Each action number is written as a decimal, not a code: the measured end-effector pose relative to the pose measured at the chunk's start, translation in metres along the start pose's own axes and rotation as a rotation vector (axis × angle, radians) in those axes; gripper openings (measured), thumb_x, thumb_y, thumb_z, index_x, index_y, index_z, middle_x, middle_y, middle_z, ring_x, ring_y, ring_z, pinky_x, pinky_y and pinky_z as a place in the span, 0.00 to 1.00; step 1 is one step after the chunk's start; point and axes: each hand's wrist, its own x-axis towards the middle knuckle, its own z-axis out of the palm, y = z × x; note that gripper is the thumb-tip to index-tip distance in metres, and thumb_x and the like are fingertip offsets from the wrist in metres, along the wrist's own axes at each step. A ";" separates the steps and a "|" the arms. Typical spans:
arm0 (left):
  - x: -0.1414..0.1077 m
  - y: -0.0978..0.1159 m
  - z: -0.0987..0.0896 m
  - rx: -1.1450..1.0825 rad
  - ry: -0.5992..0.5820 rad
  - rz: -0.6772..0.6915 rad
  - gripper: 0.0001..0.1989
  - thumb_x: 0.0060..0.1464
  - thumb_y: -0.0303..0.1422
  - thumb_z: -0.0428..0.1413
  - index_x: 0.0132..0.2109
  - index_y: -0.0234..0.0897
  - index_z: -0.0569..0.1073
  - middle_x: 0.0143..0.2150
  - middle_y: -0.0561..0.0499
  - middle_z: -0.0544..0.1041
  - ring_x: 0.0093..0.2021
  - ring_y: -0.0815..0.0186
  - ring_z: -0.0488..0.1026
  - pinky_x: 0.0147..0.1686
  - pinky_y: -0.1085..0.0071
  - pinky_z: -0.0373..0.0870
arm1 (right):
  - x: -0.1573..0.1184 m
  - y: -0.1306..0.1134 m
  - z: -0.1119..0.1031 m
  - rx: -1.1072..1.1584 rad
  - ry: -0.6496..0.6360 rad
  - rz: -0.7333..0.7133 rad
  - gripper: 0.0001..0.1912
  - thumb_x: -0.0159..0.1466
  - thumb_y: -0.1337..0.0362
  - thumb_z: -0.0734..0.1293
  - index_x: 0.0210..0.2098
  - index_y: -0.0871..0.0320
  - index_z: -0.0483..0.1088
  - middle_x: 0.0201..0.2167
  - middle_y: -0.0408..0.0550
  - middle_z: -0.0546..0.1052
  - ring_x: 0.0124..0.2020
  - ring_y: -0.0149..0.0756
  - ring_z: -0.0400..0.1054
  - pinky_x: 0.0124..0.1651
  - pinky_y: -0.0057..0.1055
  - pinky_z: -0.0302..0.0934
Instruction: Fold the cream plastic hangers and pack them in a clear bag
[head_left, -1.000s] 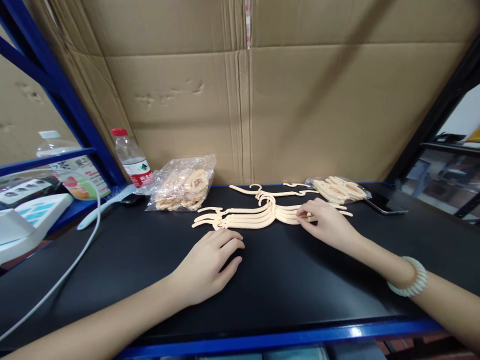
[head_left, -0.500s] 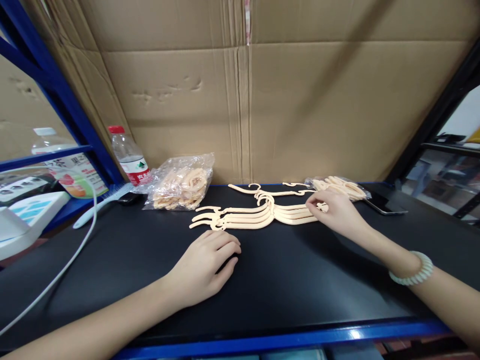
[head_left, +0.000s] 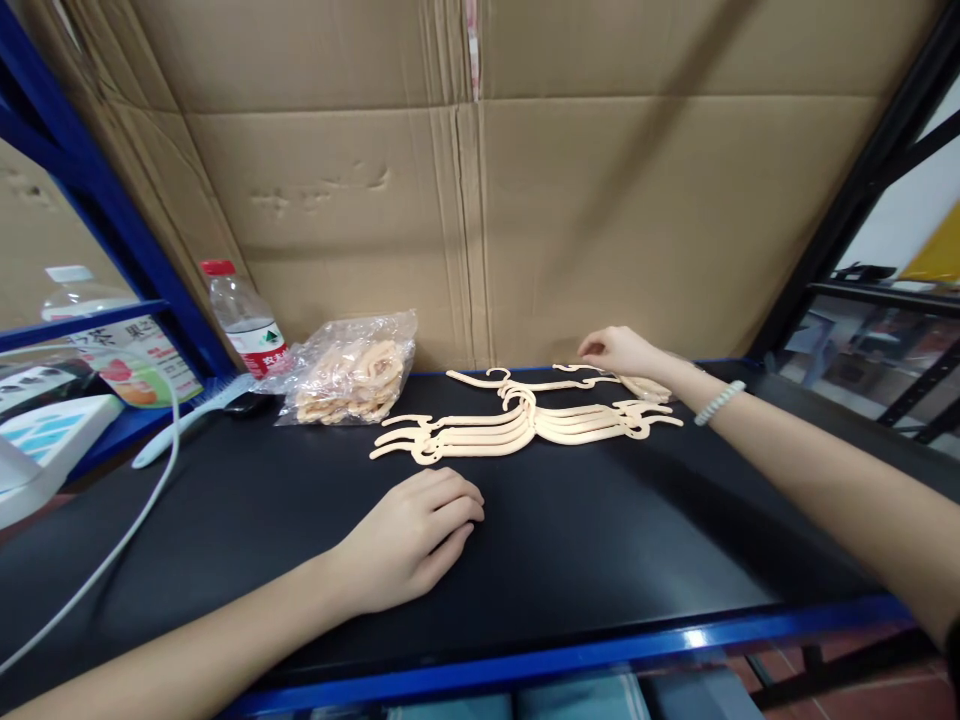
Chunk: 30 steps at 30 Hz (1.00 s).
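Folding clothes hangers [head_left: 487, 437] in cream plastic lie stacked on the black table, their hooks bunched at the middle. Behind them is another cream hanger [head_left: 480, 381], with more cream pieces [head_left: 574, 368] to its right. My left hand [head_left: 420, 535] rests on the table just in front of the stack, fingers loosely bent, holding nothing. Above the back right pieces hovers my right hand [head_left: 619, 352], its fingers curved with a gap at the thumb and nothing visible in them. Its wrist partly covers a bag of cream pieces [head_left: 649, 390].
A clear bag of cream pieces [head_left: 352, 375] sits at the back left beside a red-capped bottle [head_left: 251, 325]. Further left are a light blue brush [head_left: 187, 420] and a white cable [head_left: 142, 520]. A cardboard wall [head_left: 637, 230] closes the back; a blue edge [head_left: 562, 650] runs along the front.
My right hand has left the right end of the hanger stack and moved up and back, over the rear pieces. My left hand has stayed on the table. The view has shifted slightly.
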 end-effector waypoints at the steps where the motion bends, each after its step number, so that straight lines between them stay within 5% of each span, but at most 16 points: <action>1: 0.000 0.000 -0.001 -0.011 -0.003 0.003 0.12 0.60 0.23 0.45 0.43 0.38 0.71 0.43 0.46 0.75 0.42 0.62 0.71 0.43 0.67 0.70 | 0.011 0.000 0.001 -0.018 -0.038 -0.008 0.09 0.60 0.69 0.64 0.37 0.60 0.77 0.34 0.50 0.80 0.36 0.39 0.74 0.41 0.32 0.65; 9: -0.001 0.000 -0.005 -0.030 -0.049 0.003 0.11 0.60 0.23 0.46 0.43 0.38 0.70 0.43 0.46 0.74 0.42 0.62 0.71 0.44 0.67 0.69 | 0.059 -0.007 0.031 -0.174 -0.277 -0.007 0.11 0.68 0.60 0.64 0.46 0.60 0.70 0.45 0.50 0.73 0.42 0.37 0.71 0.45 0.39 0.68; 17: -0.004 -0.005 -0.005 -0.042 -0.066 0.022 0.11 0.59 0.24 0.46 0.44 0.38 0.70 0.44 0.46 0.74 0.43 0.62 0.71 0.45 0.67 0.69 | 0.051 -0.016 0.062 -0.195 -0.194 0.024 0.12 0.68 0.60 0.64 0.48 0.60 0.69 0.47 0.51 0.72 0.44 0.39 0.70 0.46 0.40 0.67; 25: -0.005 -0.004 -0.007 -0.082 -0.077 -0.001 0.11 0.59 0.23 0.47 0.45 0.39 0.69 0.43 0.48 0.74 0.43 0.62 0.71 0.45 0.67 0.69 | 0.038 -0.042 0.043 0.083 0.014 -0.103 0.11 0.59 0.74 0.66 0.41 0.61 0.74 0.31 0.48 0.77 0.35 0.36 0.72 0.45 0.33 0.65; 30: -0.006 0.001 -0.007 -0.218 0.005 -0.118 0.17 0.58 0.26 0.50 0.55 0.40 0.64 0.45 0.48 0.75 0.45 0.63 0.72 0.46 0.66 0.70 | 0.007 -0.080 0.016 0.353 0.154 -0.113 0.09 0.63 0.67 0.61 0.39 0.62 0.72 0.33 0.50 0.79 0.35 0.36 0.74 0.40 0.30 0.68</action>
